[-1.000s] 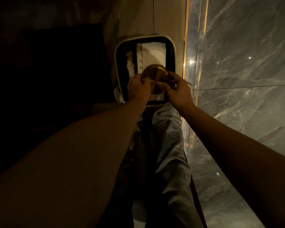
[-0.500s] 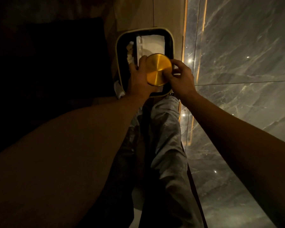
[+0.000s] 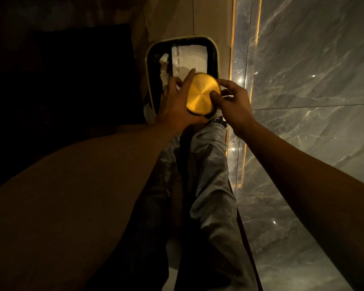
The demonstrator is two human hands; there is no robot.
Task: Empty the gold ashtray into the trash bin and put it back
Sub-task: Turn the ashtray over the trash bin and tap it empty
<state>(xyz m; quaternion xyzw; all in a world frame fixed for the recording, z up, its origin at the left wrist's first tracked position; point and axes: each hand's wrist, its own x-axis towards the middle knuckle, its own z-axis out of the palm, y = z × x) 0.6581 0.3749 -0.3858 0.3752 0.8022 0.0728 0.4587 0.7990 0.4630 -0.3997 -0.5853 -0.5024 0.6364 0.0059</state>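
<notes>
The gold ashtray [image 3: 201, 93] is a round brushed-metal disc, held over the near end of the trash bin [image 3: 182, 39], its flat shiny face turned up toward me. My left hand [image 3: 174, 103] grips its left edge, index finger stretched along the rim. My right hand [image 3: 232, 101] pinches its right edge with thumb on the face. The bin is rectangular with a pale rim and black liner; white paper [image 3: 189, 57] lies inside.
A glossy grey marble floor [image 3: 303, 80] with a lit gold strip [image 3: 232, 59] runs along the right of the bin. Dark furniture [image 3: 72, 76] fills the left. My legs in grey trousers [image 3: 206, 175] stand just below the bin.
The ashtray has turned from tilted and dim to flat face up and bright. Both hands have drawn it slightly toward me, over the bin's near end.
</notes>
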